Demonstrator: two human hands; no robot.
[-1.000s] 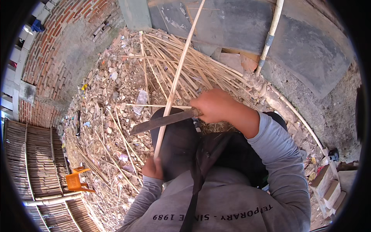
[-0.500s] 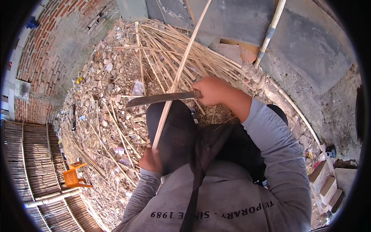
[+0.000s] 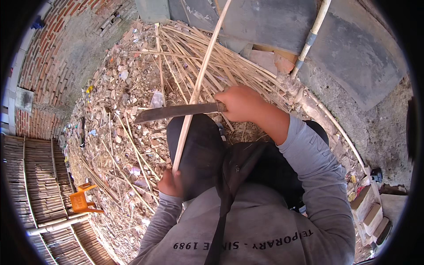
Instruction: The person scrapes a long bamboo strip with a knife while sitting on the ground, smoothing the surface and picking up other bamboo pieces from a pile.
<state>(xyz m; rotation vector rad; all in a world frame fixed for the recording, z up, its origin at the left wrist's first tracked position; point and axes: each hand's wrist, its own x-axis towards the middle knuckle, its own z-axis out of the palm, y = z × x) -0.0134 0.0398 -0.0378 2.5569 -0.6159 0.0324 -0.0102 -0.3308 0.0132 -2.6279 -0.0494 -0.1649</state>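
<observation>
Clock positions are taken from the centre of the view. The person's left hand (image 3: 170, 182), at seven o'clock, has its grip clamped round the near end of a long pale wooden strip (image 3: 201, 79). The strip runs up from this hand to the rim at twelve o'clock, passing over the dark-clad left knee (image 3: 194, 150). The right hand (image 3: 240, 104), between one and two o'clock, has its grip clamped on the handle of a broad knife (image 3: 165, 113), the fingers covering most of that handle. The dark blade points toward nine o'clock and crosses above the strip near the knee; whether its edge touches the wood cannot be told.

Beyond, from twelve to one o'clock, a loose pile of strips (image 3: 221, 73) lies on ground strewn with rubble (image 3: 110, 95). A few more thin lengths lie on the rubble toward eight o'clock. Also visible are an orange plastic chair (image 3: 80, 201) at eight, a slatted panel (image 3: 39, 176) between eight and nine, a brick wall (image 3: 48, 84) toward ten, and a pale pipe (image 3: 316, 24) between one and two.
</observation>
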